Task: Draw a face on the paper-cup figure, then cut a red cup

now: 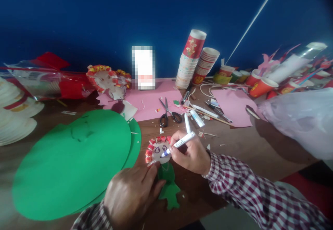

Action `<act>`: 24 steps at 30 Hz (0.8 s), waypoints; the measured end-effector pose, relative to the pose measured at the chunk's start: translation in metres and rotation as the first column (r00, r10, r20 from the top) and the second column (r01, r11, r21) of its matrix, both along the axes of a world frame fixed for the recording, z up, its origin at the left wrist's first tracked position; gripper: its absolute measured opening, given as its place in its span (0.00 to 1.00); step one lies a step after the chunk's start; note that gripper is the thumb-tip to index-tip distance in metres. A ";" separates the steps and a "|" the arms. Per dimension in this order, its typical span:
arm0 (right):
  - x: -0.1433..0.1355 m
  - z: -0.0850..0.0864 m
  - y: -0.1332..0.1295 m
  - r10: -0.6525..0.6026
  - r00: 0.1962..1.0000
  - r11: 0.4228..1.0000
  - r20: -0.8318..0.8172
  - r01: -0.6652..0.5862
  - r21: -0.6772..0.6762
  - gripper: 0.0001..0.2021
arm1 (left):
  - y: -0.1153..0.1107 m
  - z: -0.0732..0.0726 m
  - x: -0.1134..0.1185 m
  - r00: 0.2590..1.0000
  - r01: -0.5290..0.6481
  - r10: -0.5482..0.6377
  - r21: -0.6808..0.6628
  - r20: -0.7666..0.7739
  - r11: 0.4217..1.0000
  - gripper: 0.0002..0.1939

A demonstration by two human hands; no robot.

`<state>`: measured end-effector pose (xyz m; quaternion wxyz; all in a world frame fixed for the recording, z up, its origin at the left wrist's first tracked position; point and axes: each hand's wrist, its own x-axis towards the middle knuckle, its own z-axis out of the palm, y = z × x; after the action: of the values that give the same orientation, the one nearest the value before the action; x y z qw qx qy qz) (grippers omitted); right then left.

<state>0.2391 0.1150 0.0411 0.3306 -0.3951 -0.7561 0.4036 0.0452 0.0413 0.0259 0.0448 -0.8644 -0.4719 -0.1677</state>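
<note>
A paper figure [160, 158] lies on the table, with a round white face, two drawn eyes, a red-and-gold curled fringe around the head and a green paper body [169, 185]. My right hand [194, 155] grips a white marker pen [182, 140], its tip on the lower part of the face. At the chin and along the body's left side, the fingers of my left hand [132, 188] hold the figure down. Large green paper ovals [78, 167] lie to the left of it. Beyond the figure rest black-handled scissors [167, 113], blades pointing away.
Pink paper sheets [148, 100], a glue-like white tube [197, 118], pens and scraps are scattered behind my hands. Tall stacks of paper cups [191, 60] stand at the back. A plastic bag [299, 115] sits at right; fringed paper pieces [104, 81] lie back left.
</note>
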 end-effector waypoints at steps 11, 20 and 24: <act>0.000 0.000 0.001 0.007 1.000 0.999 0.002 -0.007 0.035 0.02 | -0.004 -0.002 -0.002 1.000 -0.019 0.019 -0.003 -0.015 1.000 0.15; 0.000 0.000 0.002 0.005 1.000 0.999 0.009 -0.005 0.043 0.02 | -0.002 -0.002 -0.001 1.000 -0.014 0.014 0.005 -0.017 1.000 0.15; 0.001 0.000 0.002 0.005 1.000 0.999 0.030 -0.007 0.046 0.02 | -0.002 -0.002 -0.002 1.000 -0.019 0.019 0.002 -0.022 1.000 0.15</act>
<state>0.2398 0.1168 0.0413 0.3271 -0.3910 -0.7713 0.3810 0.0434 0.0394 0.0240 0.0525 -0.8617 -0.4792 -0.1582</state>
